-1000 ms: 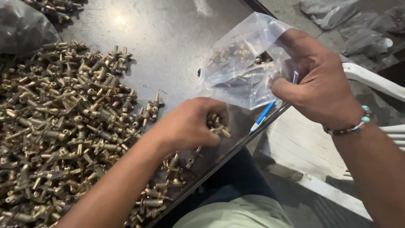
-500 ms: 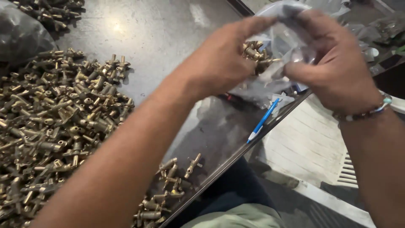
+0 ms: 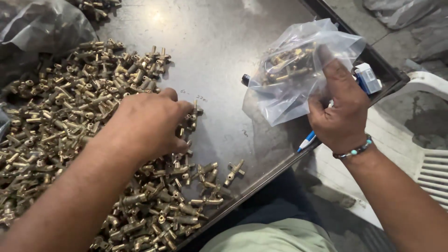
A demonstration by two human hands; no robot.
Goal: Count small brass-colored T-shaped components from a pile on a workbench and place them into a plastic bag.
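A large heap of small brass fittings (image 3: pixel 60 116) covers the left of a dark metal table (image 3: pixel 219 60). My left hand (image 3: pixel 147 123) lies palm down on the edge of the heap, fingers curled over a few fittings. My right hand (image 3: pixel 338 116), with a beaded bracelet at the wrist, pinches a clear plastic bag (image 3: pixel 294 70) that holds several brass fittings. The bag hangs above the table's right edge. A blue and white pen (image 3: pixel 306 140) pokes out below the right hand.
A small blue and white box (image 3: pixel 367 78) sits by the table's raised rim at the right. Another clear bag (image 3: pixel 44 28) lies at the back left. A white plastic chair (image 3: pixel 429 154) stands on the concrete floor to the right.
My left hand has left the bag's mouth and come back down onto the heap. The bag now holds the fittings it carried and has dropped lower toward the table.
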